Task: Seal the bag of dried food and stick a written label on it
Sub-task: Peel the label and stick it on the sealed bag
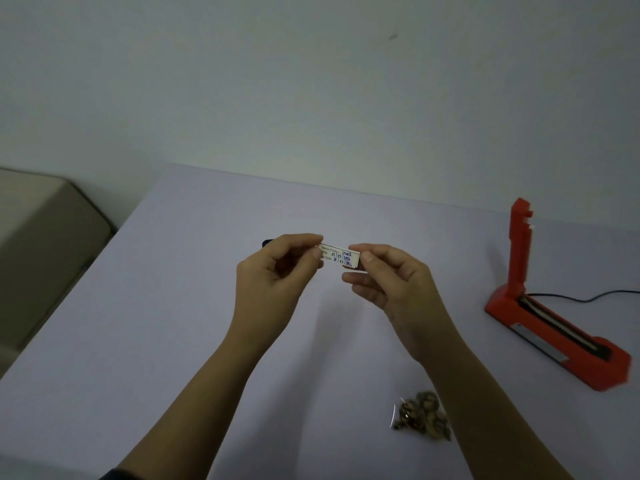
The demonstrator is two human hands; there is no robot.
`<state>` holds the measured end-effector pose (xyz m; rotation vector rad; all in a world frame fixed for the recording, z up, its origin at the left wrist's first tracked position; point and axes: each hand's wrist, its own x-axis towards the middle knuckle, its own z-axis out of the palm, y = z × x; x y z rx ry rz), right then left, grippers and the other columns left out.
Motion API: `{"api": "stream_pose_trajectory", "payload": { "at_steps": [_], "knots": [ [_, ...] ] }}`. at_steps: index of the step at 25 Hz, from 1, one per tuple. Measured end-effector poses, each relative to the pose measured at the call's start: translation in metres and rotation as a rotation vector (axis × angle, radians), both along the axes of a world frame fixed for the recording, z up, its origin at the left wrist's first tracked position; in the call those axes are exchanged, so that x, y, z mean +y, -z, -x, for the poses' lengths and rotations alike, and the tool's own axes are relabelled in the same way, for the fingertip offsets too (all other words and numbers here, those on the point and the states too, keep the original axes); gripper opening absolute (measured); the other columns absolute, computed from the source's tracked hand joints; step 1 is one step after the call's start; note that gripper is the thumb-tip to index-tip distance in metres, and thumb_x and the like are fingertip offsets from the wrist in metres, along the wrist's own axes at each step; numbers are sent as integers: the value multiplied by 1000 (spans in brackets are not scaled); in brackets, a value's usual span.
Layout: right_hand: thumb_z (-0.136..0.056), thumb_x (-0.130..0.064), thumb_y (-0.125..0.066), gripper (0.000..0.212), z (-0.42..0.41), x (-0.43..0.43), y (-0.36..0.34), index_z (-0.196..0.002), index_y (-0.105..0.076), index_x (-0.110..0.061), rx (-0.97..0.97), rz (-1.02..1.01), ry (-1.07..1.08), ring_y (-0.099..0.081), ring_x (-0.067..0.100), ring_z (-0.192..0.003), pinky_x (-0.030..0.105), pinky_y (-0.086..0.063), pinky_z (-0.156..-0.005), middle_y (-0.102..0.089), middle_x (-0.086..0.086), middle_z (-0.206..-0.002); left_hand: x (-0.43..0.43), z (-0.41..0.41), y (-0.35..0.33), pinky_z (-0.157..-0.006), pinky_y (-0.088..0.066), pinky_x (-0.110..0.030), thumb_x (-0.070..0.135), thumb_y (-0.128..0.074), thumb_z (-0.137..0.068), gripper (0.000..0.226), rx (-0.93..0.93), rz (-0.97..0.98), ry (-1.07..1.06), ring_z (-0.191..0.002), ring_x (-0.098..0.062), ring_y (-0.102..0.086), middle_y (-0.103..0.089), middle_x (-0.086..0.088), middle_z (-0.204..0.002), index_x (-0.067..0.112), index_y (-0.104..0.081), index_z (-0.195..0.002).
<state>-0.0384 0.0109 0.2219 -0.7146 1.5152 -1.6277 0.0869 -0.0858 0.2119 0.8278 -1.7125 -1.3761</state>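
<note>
Pale lilac table [173, 306] meets a plain white wall, and both my hands are raised over its middle. My left fingers [304, 240] pinch the left end of the small white label [337, 257], thumb against forefinger. My right fingers [370, 259] pinch its right end in the same way, and the other fingers of both hands are loosely curled. The label lies flat between them, its blue handwriting turned to me. The bag of dried food [420, 415] lies on the table, nearer to me than my right fingers, by my right forearm. Well to the right of my right fingers stands the red sealer [554, 327], its arm lifted upright, with a black cable [588, 297] behind it. Just behind my left fingers a small dark thing [267, 242] shows; I cannot tell what it is.
</note>
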Motion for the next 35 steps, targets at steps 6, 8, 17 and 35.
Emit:
{"api": "stream_pose_trajectory", "payload": {
  "at_steps": [6,8,17,35],
  "knots": [
    [-91,-8,-53,23,-1,9,-1,-83,-70,-21,-101,-23,-50,-69,8,-73,15,-52,-62,-74,-5,-79,4,-8,-4,-70,-54,-17,4,-61,-86,22,-1,9,38,-78,-9,-69,-72,-5,-88,24,-69,-91],
    [-91,-7,-52,20,-2,10,-1,-84,-68,-17,-135,-25,-53,-69,8,-70,15,-52,-60,-74,-5,-75,5,-8,-4,-72,-55,-21,3,-62,-86,23,6,-1,41,-79,-13,-69,-72,-4,-87,25,-70,-89],
    [-90,-7,-52,20,-3,18,-7,-83,-69,-16,-157,-54,-127,-69,8,-69,15,-54,-61,-73,-3,-72,8,-9,-3,-78,-55,-54,8,-65,-83,22,37,-40,75,-84,-34,-66,-72,-7,-85,29,-73,-85],
    [-85,-11,-63,13,1,17,-4,-91,-70,-20,46,-81,-13,-70,11,-78,16,-54,-68,-74,0,-80,11,0,-1,-78,-59,-37,1,-62,-86,25,11,-24,136,-74,-14,-70,-73,-1,-83,24,-70,-92]
  ]
}}
